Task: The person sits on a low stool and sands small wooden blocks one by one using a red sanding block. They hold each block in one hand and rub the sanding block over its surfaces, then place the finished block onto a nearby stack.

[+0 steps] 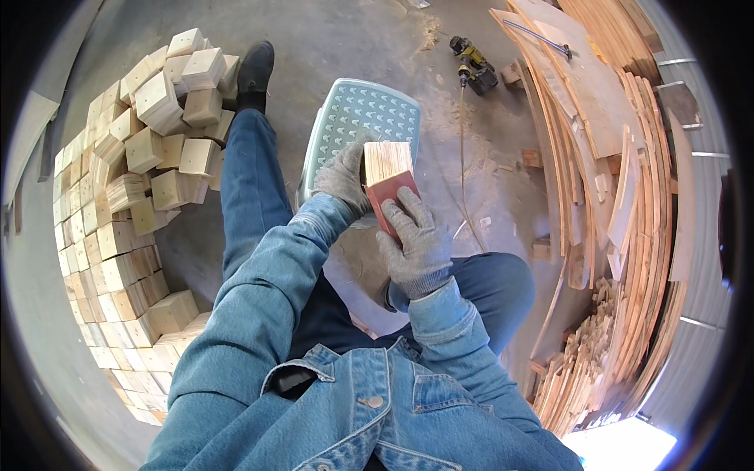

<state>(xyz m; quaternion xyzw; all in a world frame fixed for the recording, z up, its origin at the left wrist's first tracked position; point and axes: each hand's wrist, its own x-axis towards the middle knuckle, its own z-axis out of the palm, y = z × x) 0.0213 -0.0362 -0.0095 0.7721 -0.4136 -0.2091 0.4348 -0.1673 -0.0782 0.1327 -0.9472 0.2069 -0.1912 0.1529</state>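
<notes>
My left hand (343, 177), in a grey knit glove, is closed around the left side of a pale wooden block (388, 160) with a layered, lined face. The block is over a light blue-green plastic stool (369, 106) with a raised pattern on its top. My right hand (416, 243), gloved the same way, presses its fingers over a reddish flat piece (388, 191) against the near side of the block. Its thumb is at the lower left edge of that piece. Whether the reddish piece is loose or part of the block, I cannot tell.
Many similar wooden blocks (118, 271) are stacked on the left, beside my outstretched leg. A yellow-and-black cordless drill (473, 66) lies on the floor beyond the stool. Long boards and plywood strips (640, 196) are piled at right, with a thin blue-handled tool (542, 38) on top.
</notes>
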